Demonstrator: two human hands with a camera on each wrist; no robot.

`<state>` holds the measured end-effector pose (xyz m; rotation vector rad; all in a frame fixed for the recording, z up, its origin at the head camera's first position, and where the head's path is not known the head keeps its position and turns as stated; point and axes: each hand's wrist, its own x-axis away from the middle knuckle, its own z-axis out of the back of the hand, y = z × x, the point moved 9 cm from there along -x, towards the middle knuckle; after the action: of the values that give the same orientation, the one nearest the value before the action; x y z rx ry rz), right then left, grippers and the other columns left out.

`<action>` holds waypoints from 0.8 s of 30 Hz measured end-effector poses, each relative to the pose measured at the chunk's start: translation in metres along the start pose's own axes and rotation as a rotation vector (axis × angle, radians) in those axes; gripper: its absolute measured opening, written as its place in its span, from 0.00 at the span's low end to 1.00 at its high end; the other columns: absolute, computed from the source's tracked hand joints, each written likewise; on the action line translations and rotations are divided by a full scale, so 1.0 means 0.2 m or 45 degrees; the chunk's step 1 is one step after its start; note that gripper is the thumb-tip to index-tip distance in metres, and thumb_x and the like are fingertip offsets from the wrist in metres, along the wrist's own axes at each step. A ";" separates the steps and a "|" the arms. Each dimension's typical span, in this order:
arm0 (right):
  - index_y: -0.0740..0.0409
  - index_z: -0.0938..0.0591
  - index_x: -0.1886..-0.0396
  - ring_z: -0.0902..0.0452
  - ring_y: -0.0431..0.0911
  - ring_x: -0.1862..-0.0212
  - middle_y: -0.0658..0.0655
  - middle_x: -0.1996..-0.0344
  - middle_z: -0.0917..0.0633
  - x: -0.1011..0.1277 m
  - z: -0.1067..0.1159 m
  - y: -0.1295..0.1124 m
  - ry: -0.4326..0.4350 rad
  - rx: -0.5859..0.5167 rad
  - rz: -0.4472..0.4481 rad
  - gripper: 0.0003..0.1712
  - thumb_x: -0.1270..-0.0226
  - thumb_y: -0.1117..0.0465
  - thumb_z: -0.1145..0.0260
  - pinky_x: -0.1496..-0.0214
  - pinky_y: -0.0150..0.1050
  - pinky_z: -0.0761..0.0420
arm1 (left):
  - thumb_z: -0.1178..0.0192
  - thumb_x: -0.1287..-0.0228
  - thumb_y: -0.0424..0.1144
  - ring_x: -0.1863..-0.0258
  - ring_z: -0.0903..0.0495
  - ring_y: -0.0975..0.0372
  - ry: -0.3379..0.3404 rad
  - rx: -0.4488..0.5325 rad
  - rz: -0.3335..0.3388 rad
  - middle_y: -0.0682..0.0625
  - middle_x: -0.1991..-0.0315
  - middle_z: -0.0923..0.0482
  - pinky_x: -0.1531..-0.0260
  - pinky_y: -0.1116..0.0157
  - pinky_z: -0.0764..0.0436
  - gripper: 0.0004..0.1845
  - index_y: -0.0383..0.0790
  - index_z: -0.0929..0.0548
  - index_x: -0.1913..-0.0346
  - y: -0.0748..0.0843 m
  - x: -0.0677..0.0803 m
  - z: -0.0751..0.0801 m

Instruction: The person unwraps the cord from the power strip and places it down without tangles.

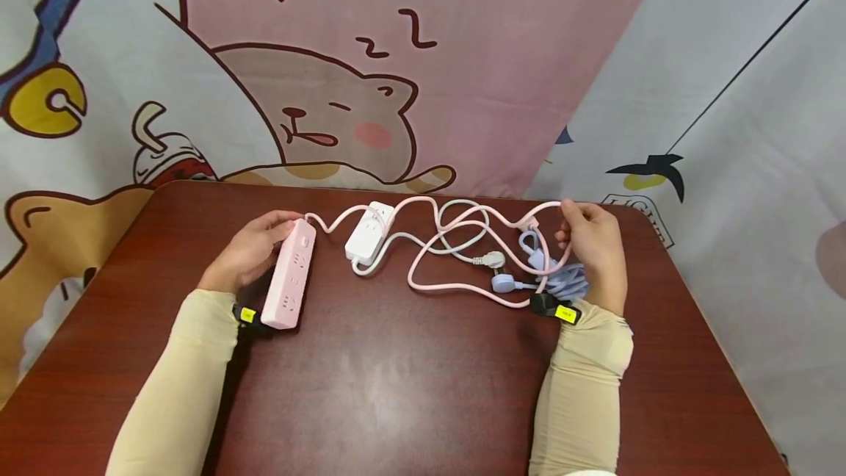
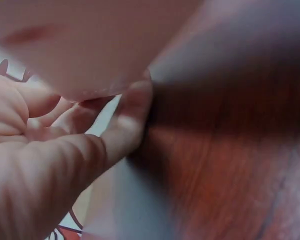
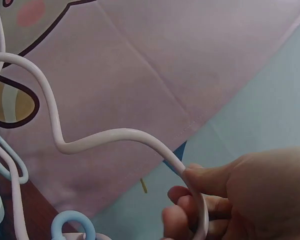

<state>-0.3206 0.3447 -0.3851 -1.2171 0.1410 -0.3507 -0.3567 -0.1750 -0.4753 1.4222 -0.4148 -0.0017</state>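
On the left of the table, my left hand (image 1: 254, 247) grips a pink power strip (image 1: 289, 278) by its far end. In the left wrist view the pink strip (image 2: 90, 50) looms blurred above the left hand's fingers (image 2: 125, 115). At the right, my right hand (image 1: 595, 241) pinches the strip's pink cord (image 1: 456, 287) between thumb and fingers. The right wrist view has this cord (image 3: 125, 134) running from the right hand (image 3: 260, 195) up to the left in bends. Loops of the pink cord lie between the two hands, across other cords.
A white power strip (image 1: 369, 233) with a pale cord (image 1: 403, 235) lies at the back middle, its white plug (image 1: 492, 259) to the right. A bundled blue cord (image 1: 567, 283) with a blue plug (image 1: 504, 283) sits beside the right hand. A printed curtain (image 1: 496, 57) hangs behind the table (image 1: 396, 388).
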 end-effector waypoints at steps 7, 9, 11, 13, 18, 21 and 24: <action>0.71 0.25 0.42 0.20 0.32 0.74 0.42 0.76 0.22 0.01 -0.05 -0.04 -0.127 0.124 0.097 0.28 0.20 0.48 0.45 0.68 0.29 0.17 | 0.58 0.17 0.41 0.53 0.22 0.63 0.097 -0.314 -0.077 0.39 0.40 0.26 0.53 0.65 0.20 0.22 0.34 0.32 0.29 0.07 0.01 -0.05; 0.72 0.25 0.41 0.20 0.33 0.72 0.42 0.75 0.20 0.02 -0.06 -0.05 -0.172 0.182 0.128 0.30 0.20 0.47 0.45 0.67 0.29 0.18 | 0.57 0.17 0.42 0.50 0.23 0.58 0.145 -0.434 -0.096 0.37 0.38 0.25 0.50 0.64 0.24 0.21 0.35 0.29 0.31 0.09 0.02 -0.06; 0.72 0.24 0.41 0.19 0.34 0.71 0.42 0.74 0.19 0.02 -0.08 -0.06 -0.229 0.226 0.155 0.30 0.20 0.46 0.44 0.65 0.29 0.18 | 0.57 0.17 0.42 0.48 0.24 0.53 0.191 -0.582 -0.113 0.36 0.39 0.24 0.48 0.60 0.26 0.20 0.37 0.27 0.33 0.11 0.02 -0.07; 0.71 0.24 0.42 0.19 0.36 0.68 0.43 0.72 0.17 0.03 -0.10 -0.06 -0.298 0.254 0.174 0.30 0.20 0.46 0.44 0.64 0.31 0.17 | 0.58 0.17 0.41 0.47 0.24 0.50 0.210 -0.700 -0.125 0.36 0.39 0.23 0.45 0.56 0.27 0.19 0.37 0.25 0.34 0.12 0.02 -0.08; 0.65 0.23 0.44 0.21 0.39 0.68 0.43 0.69 0.16 0.06 -0.15 -0.06 -0.475 0.331 0.184 0.26 0.22 0.46 0.41 0.69 0.35 0.21 | 0.58 0.17 0.40 0.43 0.24 0.46 0.200 -0.772 -0.128 0.34 0.38 0.24 0.40 0.49 0.28 0.20 0.36 0.26 0.33 0.13 0.03 -0.09; 0.63 0.22 0.44 0.22 0.37 0.70 0.41 0.70 0.16 0.07 -0.15 -0.07 -0.504 0.372 0.197 0.24 0.24 0.47 0.38 0.72 0.37 0.24 | 0.56 0.18 0.43 0.39 0.25 0.44 0.246 -0.761 -0.139 0.34 0.35 0.25 0.36 0.46 0.28 0.21 0.35 0.27 0.32 0.16 0.05 -0.08; 0.62 0.22 0.42 0.19 0.34 0.67 0.43 0.67 0.15 0.08 -0.12 -0.08 -0.475 0.376 0.202 0.25 0.24 0.47 0.38 0.68 0.35 0.21 | 0.54 0.18 0.46 0.34 0.27 0.42 0.326 -0.753 -0.184 0.33 0.34 0.27 0.34 0.42 0.30 0.23 0.35 0.28 0.32 0.25 0.08 -0.07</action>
<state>-0.3167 0.3128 -0.3777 -0.9523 -0.1327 -0.0007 -0.3506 -0.1572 -0.4252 0.8501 -0.0823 -0.0547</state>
